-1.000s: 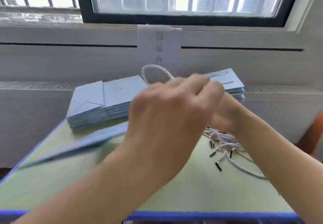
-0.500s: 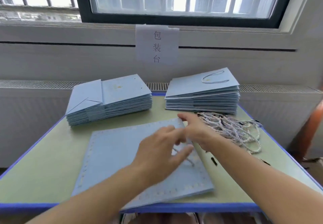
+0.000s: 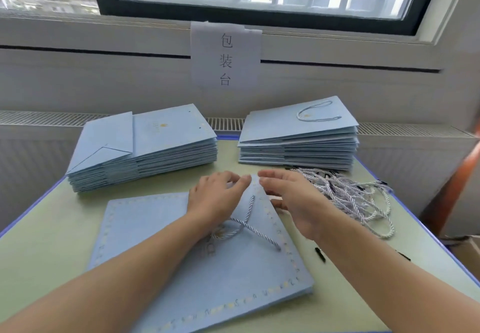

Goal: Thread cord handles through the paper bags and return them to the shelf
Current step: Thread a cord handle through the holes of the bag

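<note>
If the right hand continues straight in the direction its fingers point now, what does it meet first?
Probably the left hand: the right hand points left over the paper bag top edge, fingertips almost touching; depth unclear.

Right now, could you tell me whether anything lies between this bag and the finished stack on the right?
Nothing visible does: the bag lies flat under both hands, and the table between it and the finished stack is bare; the loose cords lie further right.
</note>
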Demonstrator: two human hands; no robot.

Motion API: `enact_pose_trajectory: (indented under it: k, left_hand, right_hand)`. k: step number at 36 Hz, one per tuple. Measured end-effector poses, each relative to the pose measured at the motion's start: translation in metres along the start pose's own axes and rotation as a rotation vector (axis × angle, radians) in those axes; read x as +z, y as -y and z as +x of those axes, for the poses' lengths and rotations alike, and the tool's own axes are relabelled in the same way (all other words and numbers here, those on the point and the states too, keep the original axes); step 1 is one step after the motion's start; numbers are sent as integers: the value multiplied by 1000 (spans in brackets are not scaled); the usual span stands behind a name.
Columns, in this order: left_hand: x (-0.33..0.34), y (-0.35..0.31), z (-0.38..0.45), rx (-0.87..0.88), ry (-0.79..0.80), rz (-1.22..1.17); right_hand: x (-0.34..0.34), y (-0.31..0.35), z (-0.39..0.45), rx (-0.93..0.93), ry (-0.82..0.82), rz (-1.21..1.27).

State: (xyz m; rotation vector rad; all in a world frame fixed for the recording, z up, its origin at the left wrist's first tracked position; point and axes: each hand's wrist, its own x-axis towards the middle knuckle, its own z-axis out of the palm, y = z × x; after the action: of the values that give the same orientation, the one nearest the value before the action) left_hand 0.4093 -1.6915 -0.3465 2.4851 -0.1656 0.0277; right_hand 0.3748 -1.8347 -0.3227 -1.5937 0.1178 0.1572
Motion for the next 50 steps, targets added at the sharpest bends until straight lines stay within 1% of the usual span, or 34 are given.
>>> enact_pose_trajectory:
  k: [4,7,10,13,15,17,18,19,21,23,24,26,27,29,33,38,41,43,47,48,50]
  left_hand:
    - [-2,-4,1,-35,21,33]
    - [-2,-8,2,-79,17,-29]
    - [-3,-9,2,-112,24,-91]
    - [-4,-11,4,-118,37,-85]
    - [-5,-13,6,-104,54,-69]
    - [-4,-13,9,-81,74,-46]
    - [-3,-13,9,-74,84,-39]
    - [-2,-13,8,-70,92,-41]
    - [-3,-11,7,-71,104,-90]
    - [-6,-5,8,-99,127,-210]
    - [-7,-1,9,-111,141,-272]
    - [-7,6,11,-106,162,-357]
    - [-6,10,12,-102,179,-390]
    - [-6,13,14,-111,214,-445]
    - [-9,15,15,-109,251,-514]
    - [-9,17,14,-80,263,-568]
    - [-10,17,13,-60,271,-588]
    - [-10,16,13,-60,275,-602]
    - [-12,17,12,-41,285,-629]
    - [-12,17,12,-41,286,-635]
    - [-11,18,13,-41,285,-646]
  right_hand:
    - [0,11,-3,-12,13,193]
    - [-5,21,-2,24,59,337]
    - [-12,24,-1,32,118,310]
    - [-18,25,2,-14,160,243]
    - [-22,27,4,-29,233,212]
    - [-24,28,6,-19,299,95]
    - [-25,29,8,-29,299,-17]
    - [-27,29,10,-60,266,-144]
    - [-38,31,17,-192,95,-390]
    - [-55,36,23,-330,-109,-692]
    - [-64,39,25,-350,-171,-868]
    - [-78,42,25,-298,-196,-1168]
    - [-82,41,24,-264,-184,-1251]
    - [-87,38,21,-218,-166,-1307]
    - [-82,33,20,-202,-209,-1391]
    - [-71,27,20,-144,-132,-1525]
    - [-76,27,19,-110,-77,-1490]
    - [-81,27,18,-113,-30,-1344]
    - [-85,31,14,-169,-103,-898]
    - [-84,34,12,-187,-97,-726]
    - [-81,44,8,-217,-16,-330]
